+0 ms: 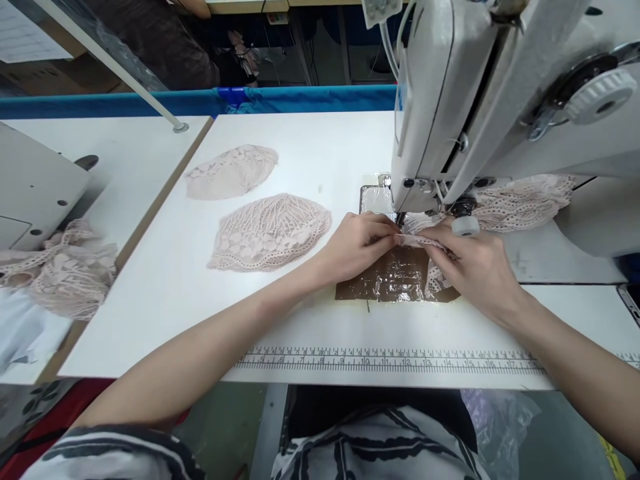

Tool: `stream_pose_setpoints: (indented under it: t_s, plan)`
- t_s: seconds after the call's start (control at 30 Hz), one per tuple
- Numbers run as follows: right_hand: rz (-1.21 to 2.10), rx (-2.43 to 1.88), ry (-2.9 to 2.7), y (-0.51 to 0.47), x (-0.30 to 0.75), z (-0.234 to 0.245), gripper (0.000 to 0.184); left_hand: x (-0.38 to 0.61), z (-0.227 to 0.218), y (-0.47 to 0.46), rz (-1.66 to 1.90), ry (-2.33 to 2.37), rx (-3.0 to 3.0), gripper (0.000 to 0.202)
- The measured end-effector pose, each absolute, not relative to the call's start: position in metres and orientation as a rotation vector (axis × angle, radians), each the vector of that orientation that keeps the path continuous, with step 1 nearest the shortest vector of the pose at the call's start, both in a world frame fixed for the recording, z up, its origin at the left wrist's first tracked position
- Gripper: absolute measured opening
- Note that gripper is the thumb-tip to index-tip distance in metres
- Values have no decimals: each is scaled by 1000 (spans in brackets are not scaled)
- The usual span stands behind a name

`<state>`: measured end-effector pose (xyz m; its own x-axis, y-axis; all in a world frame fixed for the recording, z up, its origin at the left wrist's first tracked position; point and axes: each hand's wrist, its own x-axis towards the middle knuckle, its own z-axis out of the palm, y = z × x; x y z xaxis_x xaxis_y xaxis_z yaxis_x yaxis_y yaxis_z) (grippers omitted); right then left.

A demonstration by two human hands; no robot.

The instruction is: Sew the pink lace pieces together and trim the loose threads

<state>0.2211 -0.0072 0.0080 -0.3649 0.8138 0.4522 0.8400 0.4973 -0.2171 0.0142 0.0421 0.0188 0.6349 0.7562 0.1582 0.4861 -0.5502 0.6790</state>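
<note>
Pale pink lace is what I have in both hands in the head view. My left hand (pixel 357 243) is closed narrow, fingertips pinched on the near end of the lace strip (pixel 417 241). My right hand (pixel 475 267) lies just beside it, fingers pressed down and gripping the same strip from the other side. The two hands almost touch at the fingertips.

The lace strip sits toward the right of the tabletop (pixel 310 320), directly under the head of the white sewing machine (pixel 500 100). It lies at the far edge of a shiny brown taped patch (pixel 395 280). I cannot make out the needle itself behind the fingers. More of the lace (pixel 520 200) trails out to the right behind the machine arm.

Two domed lace pieces rest well apart from my hands on the left half of the tabletop. The larger lace cup (pixel 270 230) is nearer my left hand; the smaller lace cup (pixel 233 172) lies beyond it toward the far edge. A printed ruler (pixel 390 360) runs along the front edge. On the neighbouring table at the left lies a loose lace heap (pixel 60 267).
</note>
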Motion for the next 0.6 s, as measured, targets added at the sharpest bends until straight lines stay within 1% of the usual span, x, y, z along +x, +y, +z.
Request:
stream_pose_setpoints:
  t_s: [0.13, 0.23, 0.33, 0.47, 0.6]
  plan:
    - [-227, -1330, -2220, -7, 222, 7, 28, 12, 18, 40, 614, 956, 2234, 25]
    - [-304, -1283, -2229, -9, 222, 9, 25, 10, 11, 34, 619, 982, 2403, 23]
    - [-322, -1205, -2332, -12, 221, 11, 21, 7, 3, 25, 637, 1008, 2677, 21]
    - [-345, -1075, -2469, -15, 219, 11, 18, 3, -4, 12, 720, 948, 3064, 23]
    - [-304, -1054, -2507, -15, 219, 10, 19, 2, -2, 2, 679, 937, 3227, 27]
